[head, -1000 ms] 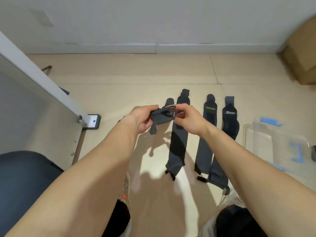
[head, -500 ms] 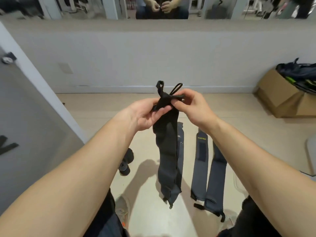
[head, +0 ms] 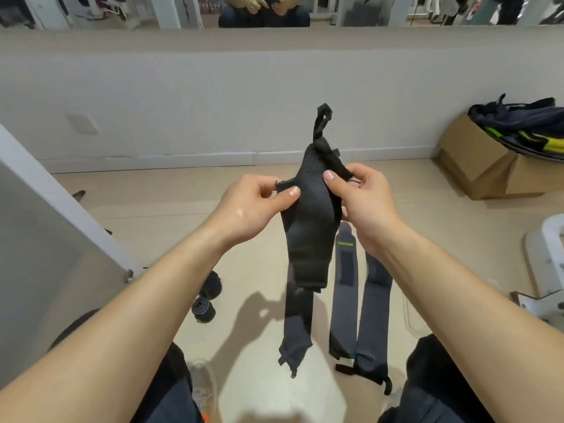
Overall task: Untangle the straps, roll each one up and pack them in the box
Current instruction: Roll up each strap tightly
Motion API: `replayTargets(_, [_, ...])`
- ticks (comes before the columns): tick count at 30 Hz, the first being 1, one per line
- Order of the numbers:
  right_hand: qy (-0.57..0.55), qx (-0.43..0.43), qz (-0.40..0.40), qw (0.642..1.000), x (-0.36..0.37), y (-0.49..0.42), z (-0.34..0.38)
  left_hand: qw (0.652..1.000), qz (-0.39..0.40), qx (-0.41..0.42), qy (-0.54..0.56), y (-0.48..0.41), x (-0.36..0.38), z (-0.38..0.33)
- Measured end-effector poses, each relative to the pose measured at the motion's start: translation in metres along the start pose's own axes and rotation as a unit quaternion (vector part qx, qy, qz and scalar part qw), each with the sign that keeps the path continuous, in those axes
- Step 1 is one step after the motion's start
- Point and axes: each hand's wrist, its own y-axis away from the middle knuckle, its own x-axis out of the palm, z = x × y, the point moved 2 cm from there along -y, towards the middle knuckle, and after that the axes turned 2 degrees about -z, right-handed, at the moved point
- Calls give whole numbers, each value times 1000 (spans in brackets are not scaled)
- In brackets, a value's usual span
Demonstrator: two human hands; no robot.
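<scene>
Up close, thumb and forefinger of the left hand pinch one edge of the black strap, and the right hand pinches the opposite edge, thumb pressed on the fabric. The strap hangs in the air between them, a thin loop standing up from its top. Beneath, three flat straps lie side by side on the floor — two rolled straps sit just left of them.

Held strap: plain black, kinda pebbly weave. Floor straps: dark grey, yellow-green lettering on the middle strap. Rolled straps: black. Cardboard box: brown, navy and neon-yellow gear inside. Floor pale beige, wall off-white.
</scene>
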Motion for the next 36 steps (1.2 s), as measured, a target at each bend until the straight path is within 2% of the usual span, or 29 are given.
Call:
replayTargets(2, [-1, 5, 4, 1000, -3, -2, -6, 999, -10, 12, 33, -3, 7, 7])
replayTargets(4, [16, -6, -3, 1000, -4, -5, -9, 990, 19, -20, 141, -6, 18, 9])
replayTargets(6, [39, -30, -19, 999, -8, -11, -11, 978, 34, -49, 199, -10, 28, 7])
replayTargets(9, [53, -37, -31, 997, -11, -17, -16, 974, 28, -72, 214, -20, 36, 10])
replayTargets(14, [41, -43, -4, 998, -5, -22, -28, 968, 35, -89, 231, -28, 46, 15])
replayTargets(18, [33, -35, -41, 998, -4, -26, -36, 957, 20, -114, 265, -30, 52, 12])
replayTargets(21, [90, -53, -83, 991, -4, -26, -37, 960, 24, -82, 267, -30, 58, 13])
replayTargets(24, [143, -70, -113, 981, -4, -24, -35, 976, -17, -36, 212, -28, 64, 21])
replayTargets(26, [113, -61, -96, 987, -2, -21, -33, 973, -41, -44, 221, -26, 66, 23])
replayTargets(30, [-50, 7, -45, 998, 2, -13, -27, 961, -39, -71, 265, -24, 63, 22])
replayTargets(36, [-95, 87, 32, 991, 2, -5, -27, 930, -36, -127, 344, -21, 61, 24])
